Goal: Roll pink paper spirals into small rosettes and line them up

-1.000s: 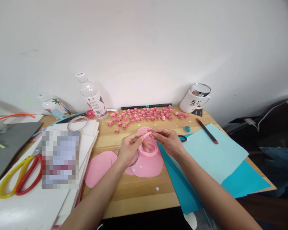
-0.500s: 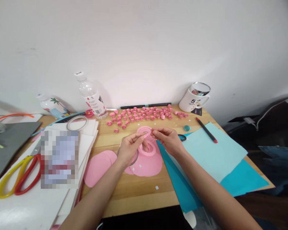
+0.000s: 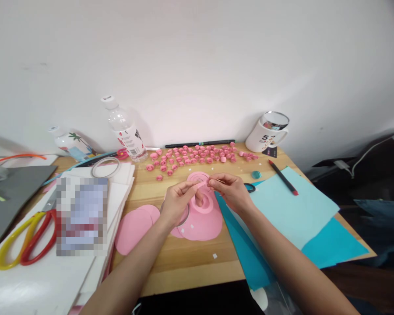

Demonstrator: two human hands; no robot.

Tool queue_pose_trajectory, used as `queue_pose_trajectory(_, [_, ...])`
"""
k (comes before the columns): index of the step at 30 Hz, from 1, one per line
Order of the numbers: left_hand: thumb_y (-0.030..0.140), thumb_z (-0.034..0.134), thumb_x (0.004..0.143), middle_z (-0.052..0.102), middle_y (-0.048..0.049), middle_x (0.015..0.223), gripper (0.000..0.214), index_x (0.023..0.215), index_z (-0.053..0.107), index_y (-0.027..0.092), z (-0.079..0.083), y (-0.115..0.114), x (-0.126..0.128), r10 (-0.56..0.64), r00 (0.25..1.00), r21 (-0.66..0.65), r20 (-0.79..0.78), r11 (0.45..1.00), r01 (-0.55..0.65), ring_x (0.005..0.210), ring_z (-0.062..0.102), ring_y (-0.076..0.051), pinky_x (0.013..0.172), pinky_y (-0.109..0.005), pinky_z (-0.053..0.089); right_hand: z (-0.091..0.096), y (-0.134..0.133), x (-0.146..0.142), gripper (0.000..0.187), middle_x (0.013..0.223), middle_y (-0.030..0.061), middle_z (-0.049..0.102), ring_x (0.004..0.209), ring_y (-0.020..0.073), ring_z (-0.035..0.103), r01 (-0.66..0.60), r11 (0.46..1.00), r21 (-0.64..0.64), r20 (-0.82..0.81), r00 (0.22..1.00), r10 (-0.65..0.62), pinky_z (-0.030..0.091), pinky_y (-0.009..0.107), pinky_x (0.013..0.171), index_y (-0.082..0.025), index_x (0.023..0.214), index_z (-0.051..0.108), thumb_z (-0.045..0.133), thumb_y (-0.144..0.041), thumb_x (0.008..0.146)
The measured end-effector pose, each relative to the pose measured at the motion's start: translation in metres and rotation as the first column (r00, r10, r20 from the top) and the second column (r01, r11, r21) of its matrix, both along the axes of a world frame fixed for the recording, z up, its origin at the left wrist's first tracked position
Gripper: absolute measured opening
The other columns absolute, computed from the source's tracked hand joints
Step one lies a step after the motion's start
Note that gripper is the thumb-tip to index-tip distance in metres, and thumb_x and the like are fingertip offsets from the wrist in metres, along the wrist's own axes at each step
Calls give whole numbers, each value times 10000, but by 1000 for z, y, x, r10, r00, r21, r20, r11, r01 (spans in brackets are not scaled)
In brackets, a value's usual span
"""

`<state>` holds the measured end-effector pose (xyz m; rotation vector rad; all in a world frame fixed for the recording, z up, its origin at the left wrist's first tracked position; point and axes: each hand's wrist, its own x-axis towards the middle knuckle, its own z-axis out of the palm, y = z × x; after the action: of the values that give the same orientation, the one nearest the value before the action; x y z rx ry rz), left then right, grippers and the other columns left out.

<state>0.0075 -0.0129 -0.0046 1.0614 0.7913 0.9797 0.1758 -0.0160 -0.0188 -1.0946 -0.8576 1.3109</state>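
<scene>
My left hand [image 3: 177,200] is closed, pinching a pink paper spiral strip [image 3: 203,209] between thumb and fingertips. The strip's loose coils hang below the fingers. My right hand [image 3: 230,190] is pinched at the strip's upper end, close to the left fingertips; a thin pale sliver shows by its fingers. Beneath the coils lie overlapping pink paper discs [image 3: 205,229]. More pink discs [image 3: 133,229] rest left of my left wrist. A grey-rimmed round object [image 3: 185,216] is partly hidden behind my left hand. Many small rolled pink paper roses [image 3: 197,155] are spread beyond my hands.
Left are scissors [image 3: 28,240] on white paper sheets [image 3: 52,284], a tape roll [image 3: 105,168] and a water bottle [image 3: 129,135]. A black pen [image 3: 200,144] lies by the wall. Right are a white mug [image 3: 262,136], blue paper [image 3: 335,245] and a dark red-tipped pen [image 3: 284,178].
My right fingertips have shifted very slightly right, and a thin pale sliver now shows beside them. Both hands still pinch the pink strip; the view has tilted a little.
</scene>
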Motion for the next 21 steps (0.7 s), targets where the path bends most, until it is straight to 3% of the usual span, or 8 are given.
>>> queue_pose_trajectory(5, [277,606,779,616,-9,578,211,908,658,119,1,0,1,19,1000,9,-3,1000,-19,504,557,-111,575,-263,451,-2,0,0,237,777,40,718,692,142,636,-58,998,-6,-19,998,58,494,299,738,-204,809,730,776,-314,603])
queue_pose_trajectory(14, [288,607,774,625,-30,599,183,797,636,109,1,-1,0,-13,1000,0,-23,1000,13,511,557,-116,569,-262,449,0,0,1,195,587,-8,638,568,111,567,-16,1000,0,14,1000,16,449,255,579,-181,674,681,800,-286,561])
queue_pose_trajectory(21, [317,604,776,624,-32,591,204,767,628,115,0,0,1,9,1000,8,-30,1000,-8,513,553,-119,572,-266,445,-2,1,0,218,695,25,692,644,140,615,-5,1000,-30,-6,1000,5,487,293,675,-200,740,719,792,-318,572])
